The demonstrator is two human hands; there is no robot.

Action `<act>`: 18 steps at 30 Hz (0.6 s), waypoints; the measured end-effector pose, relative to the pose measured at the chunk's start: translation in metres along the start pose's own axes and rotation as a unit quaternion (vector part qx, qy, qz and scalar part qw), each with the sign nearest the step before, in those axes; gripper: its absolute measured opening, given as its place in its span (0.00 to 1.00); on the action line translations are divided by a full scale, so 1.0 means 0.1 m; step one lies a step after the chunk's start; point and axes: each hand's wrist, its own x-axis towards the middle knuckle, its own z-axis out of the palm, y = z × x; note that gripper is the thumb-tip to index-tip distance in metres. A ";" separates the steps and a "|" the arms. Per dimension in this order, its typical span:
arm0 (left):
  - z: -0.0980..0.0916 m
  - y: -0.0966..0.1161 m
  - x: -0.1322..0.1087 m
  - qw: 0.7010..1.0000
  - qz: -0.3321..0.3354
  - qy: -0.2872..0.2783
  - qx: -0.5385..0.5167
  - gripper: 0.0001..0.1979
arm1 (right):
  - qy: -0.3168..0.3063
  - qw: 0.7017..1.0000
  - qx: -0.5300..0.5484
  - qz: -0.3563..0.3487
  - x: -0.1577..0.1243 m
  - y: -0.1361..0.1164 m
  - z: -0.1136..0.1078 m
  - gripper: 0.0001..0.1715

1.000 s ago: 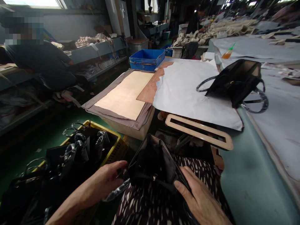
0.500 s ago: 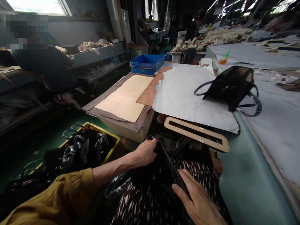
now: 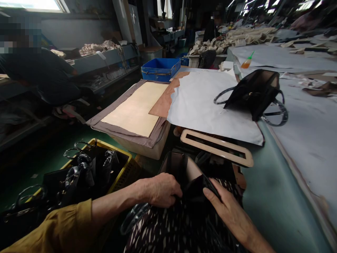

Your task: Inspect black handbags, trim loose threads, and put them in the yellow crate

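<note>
A black handbag (image 3: 196, 188) rests on my lap with its mouth tipped up, showing a pale beige lining inside. My left hand (image 3: 164, 189) is closed at the bag's near left edge, fingers curled over the rim. On the right side, my right hand (image 3: 226, 203) grips the other edge, thumb lying on the inner face and fingers behind. A plastic-wrapped handle (image 3: 135, 216) hangs out to the left, below my left forearm. Patterned dark cloth (image 3: 165, 232) covers my lap beneath the bag.
A yellow crate (image 3: 126, 165) of finished-looking black bags stands at left. Ahead are a pale sheet (image 3: 134, 109) on a tub, a blue bin (image 3: 160, 70), and a wooden frame (image 3: 217, 147). Another black handbag (image 3: 254, 91) sits on the table. A person (image 3: 39, 73) sits far left.
The bag has turned and its mouth has opened, so the lining now shows. My left hand has come down and nearer along the rim; my right hand has shifted slightly up and right.
</note>
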 end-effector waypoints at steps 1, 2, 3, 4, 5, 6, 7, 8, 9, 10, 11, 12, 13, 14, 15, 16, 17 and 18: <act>0.00 0.02 0.00 1.000 -0.012 -0.005 0.013 0.07 | -0.003 1.000 0.006 -0.004 0.01 0.01 0.00 0.30; -0.01 0.02 0.01 0.999 -0.045 0.003 0.023 0.07 | -0.011 1.000 0.010 -0.009 0.01 0.03 -0.01 0.30; -0.01 0.01 0.03 0.995 -0.094 0.027 0.030 0.07 | -0.021 1.000 0.012 -0.012 0.01 0.04 0.00 0.30; -0.02 -0.01 0.05 0.986 -0.149 0.060 0.035 0.07 | -0.030 0.999 0.011 -0.011 0.00 0.05 0.00 0.30; -0.02 -0.03 0.07 0.974 -0.201 0.096 0.044 0.08 | -0.035 0.999 0.006 -0.007 -0.02 0.06 0.01 0.30; -0.03 -0.05 0.09 0.960 -0.240 0.130 0.059 0.09 | -0.036 0.999 -0.001 -0.003 -0.04 0.07 0.02 0.31; -0.03 -0.06 0.11 0.950 -0.261 0.154 0.080 0.10 | -0.031 0.999 -0.010 0.001 -0.06 0.08 0.03 0.31; -0.03 -0.07 0.13 0.944 -0.267 0.164 0.103 0.10 | -0.023 1.000 -0.019 0.003 -0.08 0.09 0.04 0.32; -0.03 -0.07 0.15 0.942 -0.264 0.164 0.127 0.11 | -0.015 1.000 -0.028 0.003 -0.09 0.10 0.05 0.32; -0.03 -0.07 0.17 0.942 -0.255 0.159 0.151 0.12 | -0.009 0.999 -0.035 0.000 -0.10 0.11 0.07 0.31; -0.03 -0.07 0.19 0.942 -0.242 0.155 0.173 0.13 | -0.005 0.999 -0.043 -0.005 -0.11 0.11 0.08 0.31; -0.04 -0.07 0.22 0.943 -0.226 0.156 0.191 0.13 | -0.003 0.999 -0.051 -0.010 -0.11 0.12 0.09 0.31; -0.05 -0.09 0.24 0.942 -0.210 0.164 0.204 0.12 | -0.002 0.998 -0.059 -0.016 -0.12 0.14 0.09 0.32; -0.07 -0.12 0.27 0.940 -0.197 0.180 0.212 0.09 | -0.004 0.998 -0.065 -0.022 -0.12 0.16 0.10 0.32; -0.09 -0.16 0.30 0.937 -0.191 0.197 0.215 0.07 | -0.005 0.997 -0.069 -0.026 -0.13 0.18 0.10 0.33; -0.11 -0.22 0.32 0.935 -0.190 0.212 0.211 0.05 | -0.005 0.997 -0.072 -0.029 -0.13 0.22 0.11 0.33; -0.13 -0.28 0.34 0.933 -0.195 0.223 0.203 0.04 | -0.001 0.997 -0.073 -0.031 -0.14 0.25 0.11 0.33; -0.15 -0.36 0.36 0.932 -0.200 0.232 0.192 0.04 | 0.004 0.997 -0.072 -0.032 -0.15 0.29 0.11 0.33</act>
